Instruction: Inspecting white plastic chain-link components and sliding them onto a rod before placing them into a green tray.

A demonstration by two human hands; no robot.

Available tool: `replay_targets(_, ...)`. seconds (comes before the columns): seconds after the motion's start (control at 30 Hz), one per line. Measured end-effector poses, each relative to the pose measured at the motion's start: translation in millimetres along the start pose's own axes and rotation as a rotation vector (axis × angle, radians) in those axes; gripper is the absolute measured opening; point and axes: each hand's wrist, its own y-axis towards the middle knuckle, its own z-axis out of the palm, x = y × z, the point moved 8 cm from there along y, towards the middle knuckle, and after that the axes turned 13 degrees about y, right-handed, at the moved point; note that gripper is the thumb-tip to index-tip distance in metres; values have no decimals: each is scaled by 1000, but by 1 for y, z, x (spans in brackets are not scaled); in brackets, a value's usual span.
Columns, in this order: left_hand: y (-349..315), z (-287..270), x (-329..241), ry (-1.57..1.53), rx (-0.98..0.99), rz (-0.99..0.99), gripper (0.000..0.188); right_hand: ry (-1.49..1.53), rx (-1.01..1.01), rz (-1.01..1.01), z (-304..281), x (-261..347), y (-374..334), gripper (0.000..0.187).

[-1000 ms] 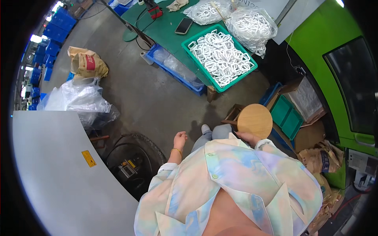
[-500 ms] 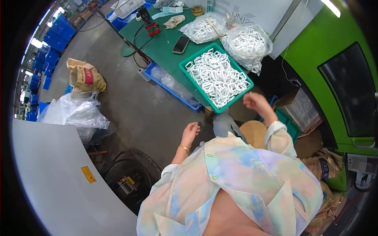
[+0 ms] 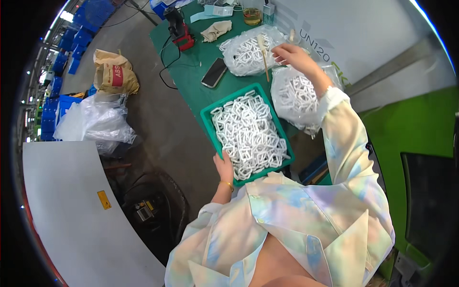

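A green plastic crate (image 3: pixel 205 119), filled with white loop-shaped pieces (image 3: pixel 248 134), stands at the near edge of the green table. My left hand (image 3: pixel 224 167) grips its near left rim, the thumb side over the pieces. My right hand (image 3: pixel 295 56) is stretched over the table with its fingers apart, holding nothing. It hovers by a clear plastic bag (image 3: pixel 244 53) of similar white pieces. A thin wooden stick with a pale, brush-like end (image 3: pixel 264 55) lies against that bag, just left of my fingertips. Under my right forearm sits a second bag (image 3: pixel 294 98) of white pieces.
A phone (image 3: pixel 214 72), a crumpled cloth (image 3: pixel 216 30), a red-and-black device (image 3: pixel 181 36) with a cable and a jar of yellowish liquid (image 3: pixel 252 16) are on the table. A grey panel (image 3: pixel 81 205) stands at left; green machinery (image 3: pixel 411 129) is at right.
My left hand has come up to the crate's rim. My right hand has moved from the crate's right side to above the bags. The table and crate now appear nearer to me.
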Motion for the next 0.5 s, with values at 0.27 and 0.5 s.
replay_targets(0.27,-8,-3,-4,-80,93,-169,51,-593,233,369,9,-135,113,45)
replay_targets(0.5,-14,17,16,-895,211,-559,60,-326,149,563,3,-179,101,31)
